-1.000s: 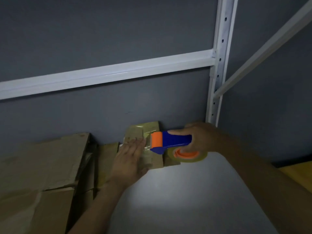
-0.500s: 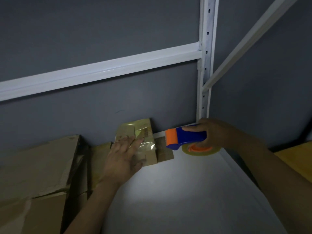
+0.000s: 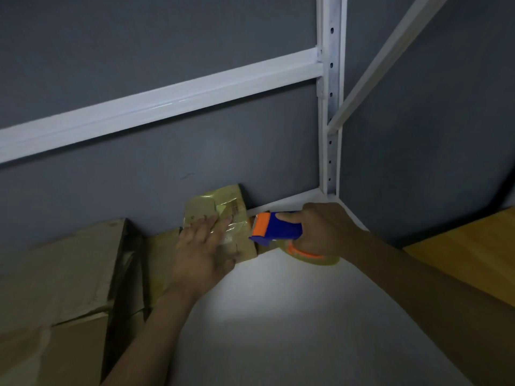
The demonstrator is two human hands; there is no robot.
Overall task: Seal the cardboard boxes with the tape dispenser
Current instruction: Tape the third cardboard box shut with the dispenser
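Shelf [image 3: 278, 316]: pale grey board, lit in a patch at mid-frame, dim toward the near edge.
Large boxes [image 3: 55, 274]: crumpled brown cardboard, stacked at the left of the shelf; flaps are seen creased and partly lifted.
Wood surface [image 3: 473, 254]: yellow-brown, seen at the right, beyond the shelf edge.
Left hand [image 3: 203, 252]: laid flat, fingers straight and together, pressed on the top of the small box; nothing is gripped.
Right hand [image 3: 323, 229]: clamped round the dispenser handle, forefinger laid along its top.
Hands: held apart, dispenser head between them.
Dispenser [image 3: 278, 228]: blue body, orange head; head is set against the right edge of the small box, just beside the left fingertips.
Tape roll [image 3: 312, 256]: clear tape on an orange hub, carried under the right hand.
Small box [image 3: 220, 201]: at the back of the shelf against the wall, top covered in glossy tape.
Wall [image 3: 167, 37]: dark grey.
Beam [image 3: 167, 98]: white, joined to a perforated white post [image 3: 330, 93] in the corner.
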